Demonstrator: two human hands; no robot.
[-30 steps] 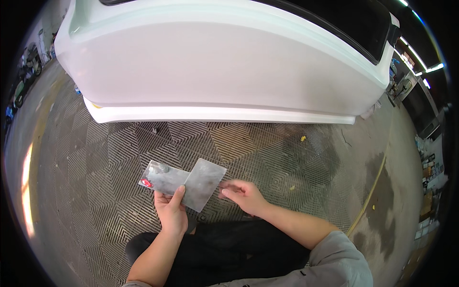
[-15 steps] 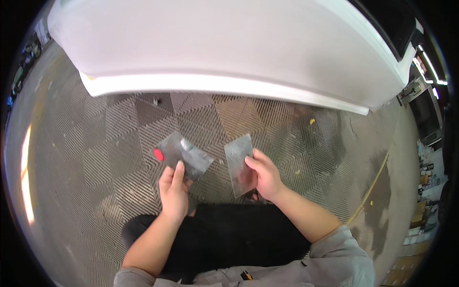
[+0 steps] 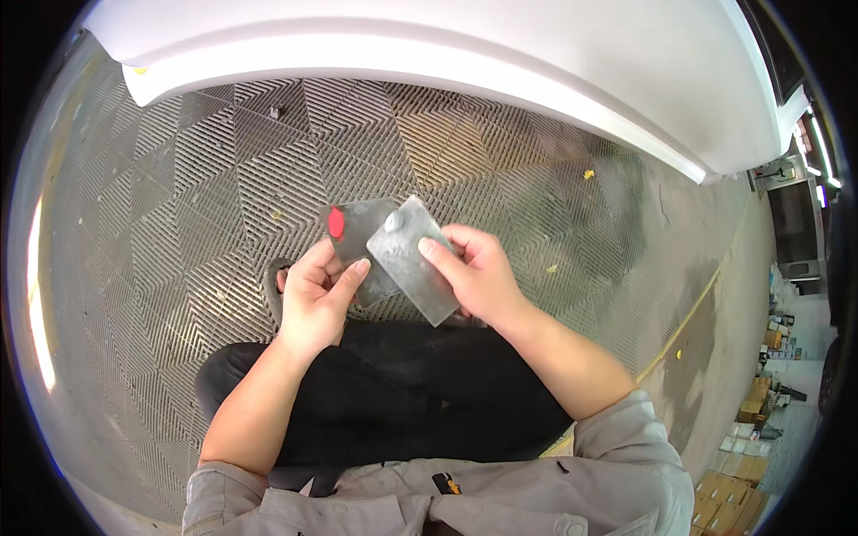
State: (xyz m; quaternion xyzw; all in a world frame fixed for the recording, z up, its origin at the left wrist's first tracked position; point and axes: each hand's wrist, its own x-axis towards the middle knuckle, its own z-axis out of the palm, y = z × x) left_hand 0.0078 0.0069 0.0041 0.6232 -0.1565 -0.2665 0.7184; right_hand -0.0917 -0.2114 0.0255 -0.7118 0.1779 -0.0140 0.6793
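Note:
My left hand (image 3: 315, 297) is closed round the lower edge of a flat grey putty spreader (image 3: 357, 234), thumb on top. A bright red dab of paste (image 3: 336, 223) sits near that spreader's upper left corner. Pinched in my right hand (image 3: 484, 275) is a second rectangular spreader (image 3: 420, 272), greyish and smeared, tilted to the upper left. It overlaps the right part of the left one and hides it there. A pale grey lump of putty (image 3: 394, 220) shows at its upper left edge. Whether the two blades press together I cannot tell.
A white car body panel (image 3: 429, 55) spans the top, beyond my hands. Patterned floor tiles (image 3: 268, 196) lie below, with a small dark scrap (image 3: 276, 113) and yellow bits (image 3: 588, 174). My black-trousered legs (image 3: 402, 393) are bent close beneath my hands. Cardboard boxes (image 3: 719, 496) stand at far right.
My hands have come together, and the right spreader now overlaps the left one at the putty lump. The view has shifted, so the white panel sits higher.

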